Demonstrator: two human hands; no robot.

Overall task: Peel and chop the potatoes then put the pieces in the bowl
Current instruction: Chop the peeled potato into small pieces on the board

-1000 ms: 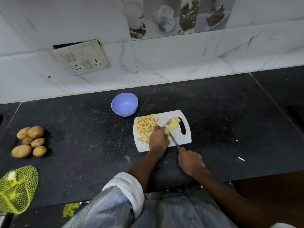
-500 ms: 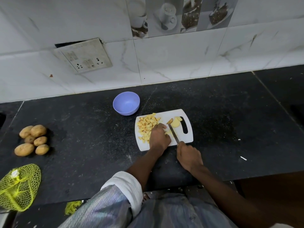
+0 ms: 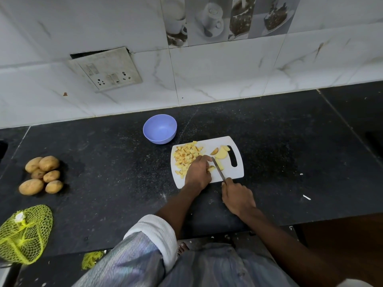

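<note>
Potatoes sit in two states on the counter (image 3: 269, 141). Six whole ones with skins on (image 3: 42, 175) are clustered at your far left, well apart from the cutting board (image 3: 234, 172). One is part-way through chopping on that board, just in front of you.

Progress, judged from the layout: a heap of small cubes (image 3: 186, 157) covers the left half of the board — that portion is cut. Two or three larger wedges (image 3: 221, 152) lie near the board's handle slot, not yet diced. The purple bowl (image 3: 160, 129) stands just beyond the board's far left corner and appears to hold nothing, so no transfer has been made. Remaining: finish this potato, peel and chop the six, then move all pieces to the bowl.

Hands: your left hand (image 3: 198, 172) rests on the board with fingers curled down over a potato piece (image 3: 211, 168), pinning it. Your right hand (image 3: 238, 198) grips the knife (image 3: 218, 168) by the handle, fingers wrapped round it, just off the board's near edge.

Orientation: the knife's long axis runs from your right hand away and slightly left — tip toward the wall, blade beside the left fingertips. Board's long axis runs left to right, handle slot at the right end. The held piece is too hidden to give its axis.
</note>
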